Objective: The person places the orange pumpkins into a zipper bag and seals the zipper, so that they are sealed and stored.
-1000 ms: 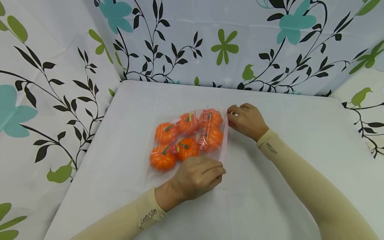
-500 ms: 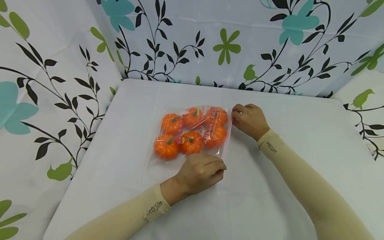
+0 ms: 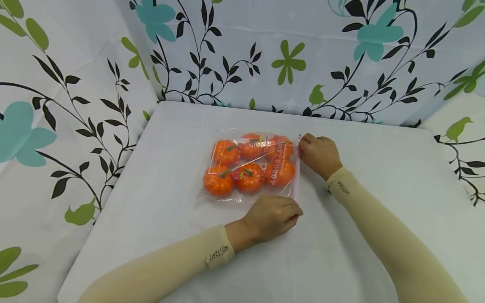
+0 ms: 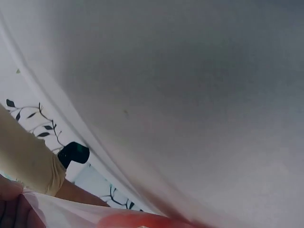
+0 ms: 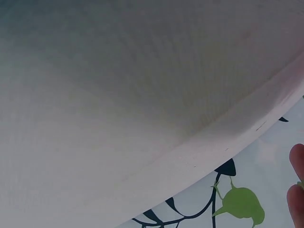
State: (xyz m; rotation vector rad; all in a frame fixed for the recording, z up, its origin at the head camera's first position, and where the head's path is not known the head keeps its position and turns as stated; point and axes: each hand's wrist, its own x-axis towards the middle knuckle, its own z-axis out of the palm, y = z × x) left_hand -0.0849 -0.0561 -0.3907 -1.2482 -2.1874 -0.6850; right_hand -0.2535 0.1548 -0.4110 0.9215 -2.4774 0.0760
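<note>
A clear plastic bag (image 3: 297,183) with a pinkish strip along its right edge lies flat on the white table. Several small orange pumpkins (image 3: 218,184) with green stems show through it. At the near right corner, my left hand (image 3: 270,216) pinches the bag's edge, fingers curled. My right hand (image 3: 320,153) pinches the far right corner. In the left wrist view, the left hand (image 4: 19,211) holds the bag edge (image 4: 71,204), which is stretched toward the other arm. Only two fingertips (image 5: 297,161) of the right hand appear in the right wrist view.
The white-covered table (image 3: 151,189) extends around the bag on all sides. Behind it and at the sides hangs a white curtain (image 3: 242,33) printed with leaves, flowers and birds. A dark device (image 4: 75,154) sits at the right wrist.
The bag of pumpkins has slid to the right, and both hands have shifted right with it, the left one more. Both keep their hold on its edge. The head view has shifted slightly.
</note>
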